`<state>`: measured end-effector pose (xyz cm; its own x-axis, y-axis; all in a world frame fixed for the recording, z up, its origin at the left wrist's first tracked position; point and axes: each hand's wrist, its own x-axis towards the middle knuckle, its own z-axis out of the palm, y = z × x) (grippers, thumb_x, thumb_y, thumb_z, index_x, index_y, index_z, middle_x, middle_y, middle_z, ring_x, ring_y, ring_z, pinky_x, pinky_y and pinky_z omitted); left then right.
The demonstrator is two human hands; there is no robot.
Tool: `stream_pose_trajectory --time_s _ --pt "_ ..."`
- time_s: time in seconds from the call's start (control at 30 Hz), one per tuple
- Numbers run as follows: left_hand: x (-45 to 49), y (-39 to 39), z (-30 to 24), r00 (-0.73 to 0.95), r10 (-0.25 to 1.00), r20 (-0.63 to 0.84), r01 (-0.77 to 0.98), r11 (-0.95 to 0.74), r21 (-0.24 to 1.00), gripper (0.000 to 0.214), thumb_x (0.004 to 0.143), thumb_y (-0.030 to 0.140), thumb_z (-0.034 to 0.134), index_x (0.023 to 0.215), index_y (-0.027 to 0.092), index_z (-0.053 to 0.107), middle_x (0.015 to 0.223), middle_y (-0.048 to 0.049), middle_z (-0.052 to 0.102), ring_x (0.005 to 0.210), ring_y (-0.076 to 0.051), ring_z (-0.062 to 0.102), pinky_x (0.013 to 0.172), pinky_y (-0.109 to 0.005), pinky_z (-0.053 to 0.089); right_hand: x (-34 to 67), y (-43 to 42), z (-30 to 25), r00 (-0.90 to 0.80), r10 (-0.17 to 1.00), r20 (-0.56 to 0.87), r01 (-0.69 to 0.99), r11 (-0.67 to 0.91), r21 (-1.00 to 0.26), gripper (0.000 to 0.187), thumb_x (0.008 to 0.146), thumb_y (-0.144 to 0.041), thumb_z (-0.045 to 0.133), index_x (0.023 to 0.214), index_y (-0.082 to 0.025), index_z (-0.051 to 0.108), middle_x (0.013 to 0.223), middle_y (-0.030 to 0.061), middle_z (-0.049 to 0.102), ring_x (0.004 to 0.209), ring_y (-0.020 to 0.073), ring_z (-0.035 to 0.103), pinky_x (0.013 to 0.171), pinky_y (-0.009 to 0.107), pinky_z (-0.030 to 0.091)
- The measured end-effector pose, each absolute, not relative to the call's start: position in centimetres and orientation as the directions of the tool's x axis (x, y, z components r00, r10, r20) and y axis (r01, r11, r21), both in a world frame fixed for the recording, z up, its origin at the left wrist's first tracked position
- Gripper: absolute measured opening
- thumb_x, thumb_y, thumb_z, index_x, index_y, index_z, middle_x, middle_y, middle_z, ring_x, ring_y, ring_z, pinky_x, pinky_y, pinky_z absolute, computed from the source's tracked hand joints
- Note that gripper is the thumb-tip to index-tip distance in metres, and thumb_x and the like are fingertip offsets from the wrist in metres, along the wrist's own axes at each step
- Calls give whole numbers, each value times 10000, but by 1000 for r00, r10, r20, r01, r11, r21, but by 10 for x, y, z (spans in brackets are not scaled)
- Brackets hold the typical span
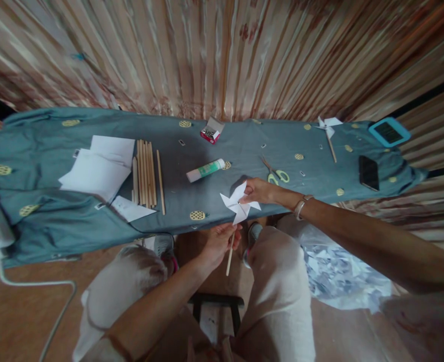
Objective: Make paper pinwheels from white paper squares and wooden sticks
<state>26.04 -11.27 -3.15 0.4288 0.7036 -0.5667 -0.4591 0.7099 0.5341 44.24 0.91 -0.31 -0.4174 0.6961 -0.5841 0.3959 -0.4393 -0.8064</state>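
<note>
A white paper pinwheel [233, 205] on a thin wooden stick [229, 256] is held over the near edge of the cloth-covered table. My left hand [221, 242] is closed around the stick just below the paper blades. The fingers of my right hand [257, 191] pinch the pinwheel's upper right blade near its centre. A small dark dot shows at the middle of the blades. Scissors [276, 173] with pale green handles lie beyond my right hand, and a glue stick [206, 170] rests a little to the left of them.
Several wooden sticks [144, 173] lie beside white paper sheets [101, 166]. An opened red box [211, 131] of small metal pieces sits at the back. Farther right are another pinwheel [329, 128], a black phone [368, 172] and a blue-framed tablet [390, 131]. A bag of paper scraps [346, 274] stands below.
</note>
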Motion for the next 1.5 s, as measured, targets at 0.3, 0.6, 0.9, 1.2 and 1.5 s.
stream_pose_trajectory --time_s 0.3,0.6,0.9,1.2,1.5 --pt "261 -113 -28 427 708 -563 -431 706 561 314 677 407 764 725 110 676 501 5 568 395 -75 441 421 -232 255 440 6 1 -421 717 -556 324 -453 -830 344 469 -258 869 749 -163 692 707 -3 739 633 136 655 620 241 520" --pt "255 -113 -23 380 746 -546 -431 666 609 386 623 457 787 763 110 690 550 3 591 431 -76 476 441 -219 308 433 -1 23 -390 736 -554 311 -461 -831 352 483 -314 891 763 -173 729 734 6 754 684 148 666 682 255 522" --pt "255 -81 -5 339 794 -505 -445 608 657 358 635 423 792 779 110 694 578 -3 615 440 -73 501 448 -214 341 441 -2 24 -24 924 -381 -29 -382 -924 501 652 -640 746 874 -194 693 773 35 733 717 169 666 661 270 523" --pt "261 -41 5 274 846 -458 -472 533 702 328 642 385 817 776 103 716 590 -23 654 443 -86 532 437 -215 390 423 -2 7 175 947 -269 -248 -222 -943 517 703 -725 624 895 -246 641 1023 71 730 922 224 696 730 304 550" --pt "277 -20 12 225 851 -474 -473 521 711 256 684 315 815 748 90 712 556 -14 658 437 -63 544 444 -171 430 426 -12 8 45 945 -325 -88 -320 -943 429 635 -575 775 816 -190 714 813 37 727 773 159 643 723 275 481"
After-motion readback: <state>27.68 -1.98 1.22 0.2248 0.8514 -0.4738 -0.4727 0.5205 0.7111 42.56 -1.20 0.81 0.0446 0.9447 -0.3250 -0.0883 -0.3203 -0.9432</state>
